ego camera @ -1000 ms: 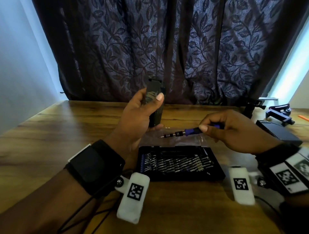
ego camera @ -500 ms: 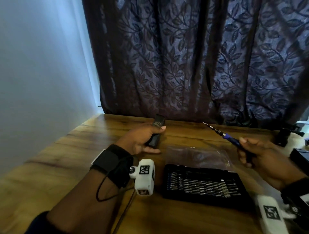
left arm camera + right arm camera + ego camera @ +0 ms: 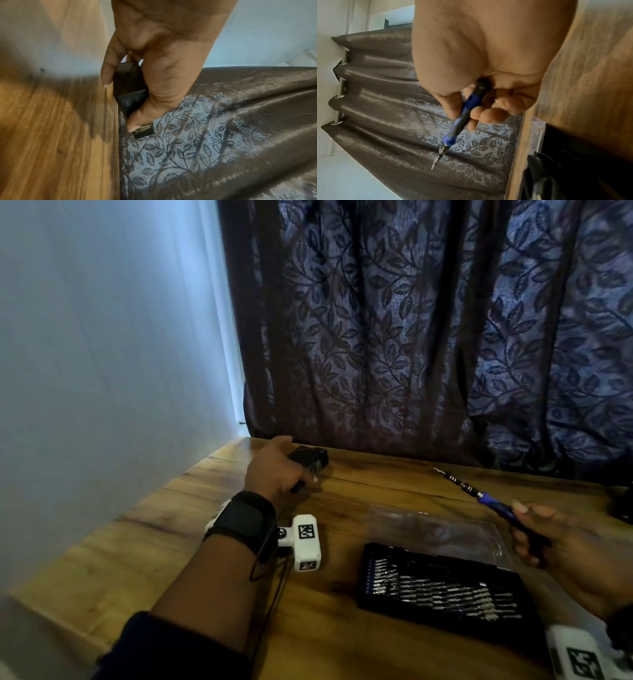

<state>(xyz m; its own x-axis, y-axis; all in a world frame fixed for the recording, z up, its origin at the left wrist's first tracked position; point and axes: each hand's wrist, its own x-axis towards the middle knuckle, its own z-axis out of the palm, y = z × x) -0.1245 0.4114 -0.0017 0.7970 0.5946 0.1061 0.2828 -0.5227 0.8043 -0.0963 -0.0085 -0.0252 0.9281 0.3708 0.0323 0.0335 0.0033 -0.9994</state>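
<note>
My left hand (image 3: 274,470) grips a flat black device (image 3: 310,457) low over the far left of the wooden table (image 3: 342,638), close to the curtain. In the left wrist view the thumb and fingers (image 3: 106,75) clamp the black device (image 3: 130,86) by its edges. My right hand (image 3: 555,542) holds a blue and black precision screwdriver (image 3: 479,494) at the right, its metal tip pointing up and away to the left. The right wrist view shows curled fingers (image 3: 488,115) round the screwdriver (image 3: 460,121) handle.
A black case of several screwdriver bits (image 3: 442,590) lies open in front of me, its clear lid (image 3: 435,532) folded back behind it. A dark leaf-patterned curtain (image 3: 428,337) hangs along the table's far edge. A pale wall (image 3: 102,354) borders the left.
My left hand has carried the black device from upright at the middle down and out to the far left. The right hand has drawn back right, turning the screwdriver tip from left to up and away.
</note>
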